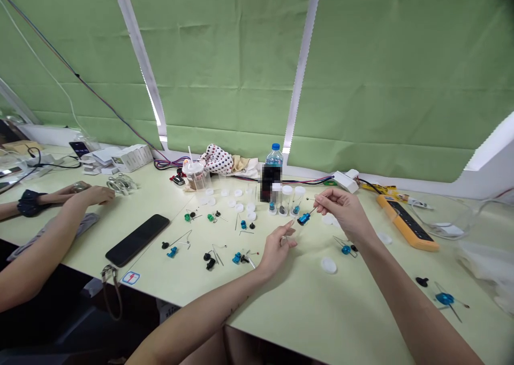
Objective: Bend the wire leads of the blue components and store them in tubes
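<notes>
My right hand is raised over the pale green table, its fingers pinched on the thin shaft of a small blue-handled screwdriver that hangs down to the left. My left hand rests on the table just below it, fingers curled loosely with the forefinger pointing up toward the blue handle; whether it holds anything is unclear. Small clear vials with blue and dark parts inside stand just behind the hands. More small blue, green and black screwdrivers and parts lie scattered to the left.
Another person's arms reach in at the left, near a black phone. A water bottle, a cup with a straw, white caps, an orange power strip and white boxes sit around. A blue tool lies at right.
</notes>
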`<state>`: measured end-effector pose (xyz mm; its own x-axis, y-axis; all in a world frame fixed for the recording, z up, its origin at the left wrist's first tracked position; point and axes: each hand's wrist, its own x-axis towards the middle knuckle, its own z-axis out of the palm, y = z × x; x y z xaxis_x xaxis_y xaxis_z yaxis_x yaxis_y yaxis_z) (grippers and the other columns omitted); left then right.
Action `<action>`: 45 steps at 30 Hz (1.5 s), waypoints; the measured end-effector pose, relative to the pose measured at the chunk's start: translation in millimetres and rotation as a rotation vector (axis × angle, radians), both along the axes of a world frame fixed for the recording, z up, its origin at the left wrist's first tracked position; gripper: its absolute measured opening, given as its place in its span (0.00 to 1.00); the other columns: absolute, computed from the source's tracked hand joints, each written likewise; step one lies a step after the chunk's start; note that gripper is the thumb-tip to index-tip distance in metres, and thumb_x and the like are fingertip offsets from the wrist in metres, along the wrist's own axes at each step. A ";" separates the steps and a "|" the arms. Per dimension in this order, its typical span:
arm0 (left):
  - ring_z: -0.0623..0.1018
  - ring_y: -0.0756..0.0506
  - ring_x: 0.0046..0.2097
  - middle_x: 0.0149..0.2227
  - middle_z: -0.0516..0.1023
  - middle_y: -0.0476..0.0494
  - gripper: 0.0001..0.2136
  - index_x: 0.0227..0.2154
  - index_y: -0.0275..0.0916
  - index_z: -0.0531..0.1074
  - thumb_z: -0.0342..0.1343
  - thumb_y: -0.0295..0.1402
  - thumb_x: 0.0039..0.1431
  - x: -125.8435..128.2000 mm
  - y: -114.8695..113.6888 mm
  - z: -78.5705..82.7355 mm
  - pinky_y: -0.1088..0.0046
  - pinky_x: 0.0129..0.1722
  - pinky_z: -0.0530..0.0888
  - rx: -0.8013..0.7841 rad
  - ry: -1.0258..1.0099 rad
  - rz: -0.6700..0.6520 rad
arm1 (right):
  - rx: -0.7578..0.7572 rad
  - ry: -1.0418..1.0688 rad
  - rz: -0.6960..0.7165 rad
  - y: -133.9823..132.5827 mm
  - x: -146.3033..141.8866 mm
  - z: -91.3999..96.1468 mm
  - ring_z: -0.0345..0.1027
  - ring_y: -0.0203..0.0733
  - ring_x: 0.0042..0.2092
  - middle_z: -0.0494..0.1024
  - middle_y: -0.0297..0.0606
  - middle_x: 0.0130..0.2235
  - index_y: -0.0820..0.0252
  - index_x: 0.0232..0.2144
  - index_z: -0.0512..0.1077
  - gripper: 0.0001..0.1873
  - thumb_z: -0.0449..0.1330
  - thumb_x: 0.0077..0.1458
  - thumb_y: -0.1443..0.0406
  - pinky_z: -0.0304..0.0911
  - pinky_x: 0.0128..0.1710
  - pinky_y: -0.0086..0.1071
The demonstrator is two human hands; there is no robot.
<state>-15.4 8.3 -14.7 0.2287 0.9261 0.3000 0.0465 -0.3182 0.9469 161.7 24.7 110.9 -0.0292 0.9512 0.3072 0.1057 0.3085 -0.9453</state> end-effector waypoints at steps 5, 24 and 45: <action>0.70 0.44 0.49 0.46 0.72 0.43 0.25 0.56 0.46 0.62 0.52 0.25 0.54 -4.8 -7.2 16.0 0.63 0.52 0.65 0.114 -0.026 0.007 | -0.059 0.162 0.060 2.2 4.2 0.1 0.65 0.31 0.27 0.76 0.36 0.28 0.59 0.25 0.73 0.12 0.67 0.45 0.57 0.63 0.27 0.25; 0.66 0.43 0.53 0.50 0.69 0.42 0.15 0.49 0.44 0.66 0.49 0.31 0.60 -18.0 -8.7 32.1 0.63 0.54 0.62 0.300 -0.038 0.236 | -0.042 0.127 0.052 -1.4 2.5 5.0 0.63 0.33 0.26 0.74 0.37 0.29 0.58 0.25 0.69 0.13 0.65 0.46 0.56 0.63 0.25 0.28; 0.67 0.44 0.51 0.49 0.67 0.43 0.18 0.51 0.45 0.65 0.52 0.30 0.58 -17.5 -6.3 28.5 0.64 0.53 0.63 0.251 -0.074 0.243 | -0.011 0.074 0.065 -2.3 5.4 5.5 0.61 0.32 0.25 0.73 0.37 0.29 0.58 0.25 0.68 0.13 0.64 0.47 0.56 0.60 0.23 0.27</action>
<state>-32.9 1.9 13.8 -0.0198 0.8458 0.5331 0.0831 -0.5299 0.8440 167.1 22.4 116.3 -0.0683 0.9513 0.3005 0.0159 0.3022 -0.9531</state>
